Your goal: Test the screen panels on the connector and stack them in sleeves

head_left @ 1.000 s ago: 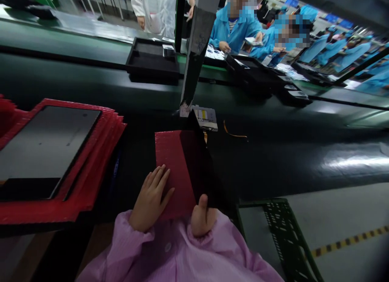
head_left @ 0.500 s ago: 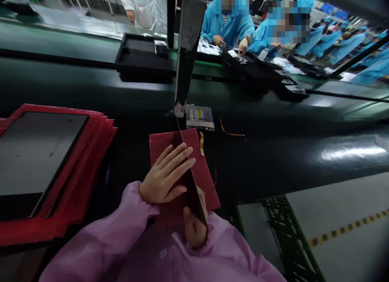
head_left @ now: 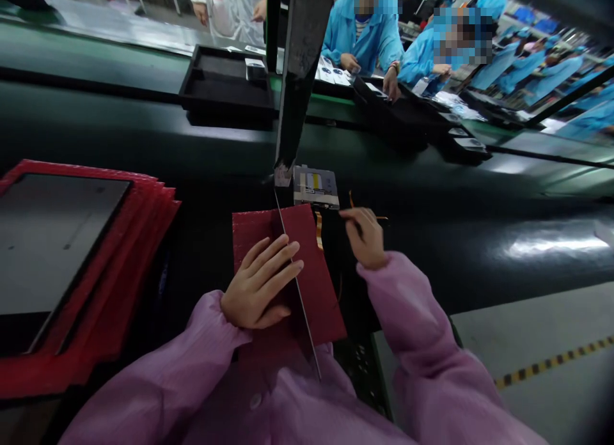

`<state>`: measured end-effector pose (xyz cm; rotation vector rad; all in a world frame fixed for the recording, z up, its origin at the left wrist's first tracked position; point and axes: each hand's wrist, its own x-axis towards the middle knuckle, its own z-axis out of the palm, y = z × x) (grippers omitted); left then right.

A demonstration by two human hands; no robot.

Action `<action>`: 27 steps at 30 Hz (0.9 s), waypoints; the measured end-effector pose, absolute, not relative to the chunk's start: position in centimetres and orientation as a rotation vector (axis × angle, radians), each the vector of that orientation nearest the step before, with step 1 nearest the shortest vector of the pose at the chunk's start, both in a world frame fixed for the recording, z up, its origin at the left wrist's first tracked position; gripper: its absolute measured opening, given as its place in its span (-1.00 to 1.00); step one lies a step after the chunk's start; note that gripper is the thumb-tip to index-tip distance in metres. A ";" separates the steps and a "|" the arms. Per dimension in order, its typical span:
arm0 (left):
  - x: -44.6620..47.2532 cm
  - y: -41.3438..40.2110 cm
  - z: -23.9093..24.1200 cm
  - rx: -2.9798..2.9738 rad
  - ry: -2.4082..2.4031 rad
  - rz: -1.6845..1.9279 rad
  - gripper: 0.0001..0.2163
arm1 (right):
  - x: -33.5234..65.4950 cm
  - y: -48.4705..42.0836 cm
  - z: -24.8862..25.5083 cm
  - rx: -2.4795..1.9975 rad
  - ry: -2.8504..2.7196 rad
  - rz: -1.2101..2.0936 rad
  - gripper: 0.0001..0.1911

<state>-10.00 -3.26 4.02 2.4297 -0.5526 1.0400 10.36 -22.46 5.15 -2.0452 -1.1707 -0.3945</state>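
Note:
A thin flat panel (head_left: 302, 304) is seen almost edge-on, tilted up over a red padded sheet (head_left: 323, 298). My left hand (head_left: 261, 285) lies against it, fingers stretched out and reaching across its upper edge, thumb apart. My right hand (head_left: 367, 237) is off the panel, over the dark bench right of the sheet. Its fingers are curled together beside an orange flex cable (head_left: 382, 218); whatever they hold, if anything, is hidden. Just left of its fingertips lies a flat silver unit with a yellow stripe (head_left: 315, 187). Another orange flex strip (head_left: 319, 231) lies by the sheet's edge.
Red padded sleeves (head_left: 144, 240) are stacked at left, with a grey panel (head_left: 52, 240) on top. A metal post (head_left: 302, 68) rises ahead. Beyond it are a black tray (head_left: 225, 103) and co-workers in blue coats (head_left: 367, 29). A green perforated rack (head_left: 367, 368) stands at lower right.
My right hand has let go of the panel's lower end and moved right and forward, to beside the silver unit. My left hand stays on the panel, which now shows more edge-on.

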 end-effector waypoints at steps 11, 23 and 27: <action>-9.6 -3.3 3.2 2.434 -0.592 1.061 -0.41 | 19.5 -12.5 1.0 -2.175 -1.590 -0.131 -0.56; -9.6 -3.5 3.3 2.435 -0.589 1.025 -0.39 | 19.7 -12.4 1.0 -2.220 -1.615 -0.128 -0.57; -9.5 -3.5 3.2 2.422 -0.587 1.042 -0.40 | 19.5 -12.4 1.1 -2.253 -1.620 -0.118 -0.56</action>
